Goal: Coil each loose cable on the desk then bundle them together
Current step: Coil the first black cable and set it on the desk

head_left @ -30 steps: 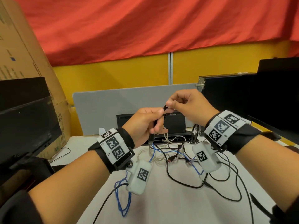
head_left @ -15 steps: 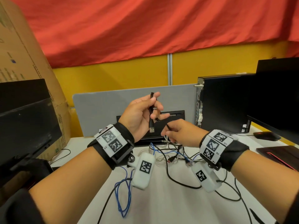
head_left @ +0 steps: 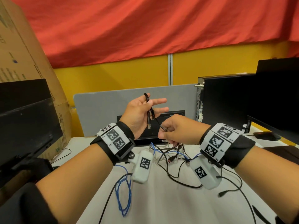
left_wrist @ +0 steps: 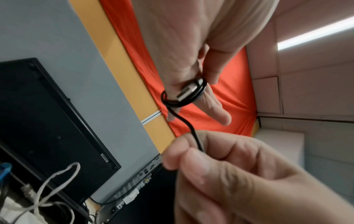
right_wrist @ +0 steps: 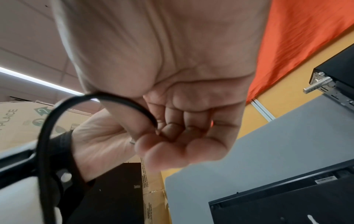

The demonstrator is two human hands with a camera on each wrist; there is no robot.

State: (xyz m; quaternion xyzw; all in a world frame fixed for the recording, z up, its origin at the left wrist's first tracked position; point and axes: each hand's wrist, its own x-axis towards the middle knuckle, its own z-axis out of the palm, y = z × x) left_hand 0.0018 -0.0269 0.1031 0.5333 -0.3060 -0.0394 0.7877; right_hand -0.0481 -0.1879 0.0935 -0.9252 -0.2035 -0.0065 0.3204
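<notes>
My left hand [head_left: 142, 110] is raised above the desk, palm toward me and fingers spread. Its thumb pins a small coil of thin black cable [head_left: 150, 110] against the fingers. The cable's USB plug [head_left: 149, 126] hangs below the palm. In the left wrist view the coil [left_wrist: 184, 97] loops around the plug [left_wrist: 188, 91] under the thumb. Just below and to the right, my right hand [head_left: 176, 131] pinches the same cable where it leaves the coil. The strand [right_wrist: 47, 121] runs out of that fist and down toward the desk.
Loose black cables [head_left: 178, 180], a blue cable [head_left: 124, 196] and white cable lie tangled on the white desk [head_left: 161, 207]. A grey divider panel [head_left: 105, 110] stands behind. A black PC tower [head_left: 226, 102] is at right, a monitor [head_left: 24, 118] and cardboard box [head_left: 21, 54] at left.
My hands were pinched together on the cable; the right hand dropped down along it. The left hand rose slightly and spread its fingers, keeping the coil under the thumb.
</notes>
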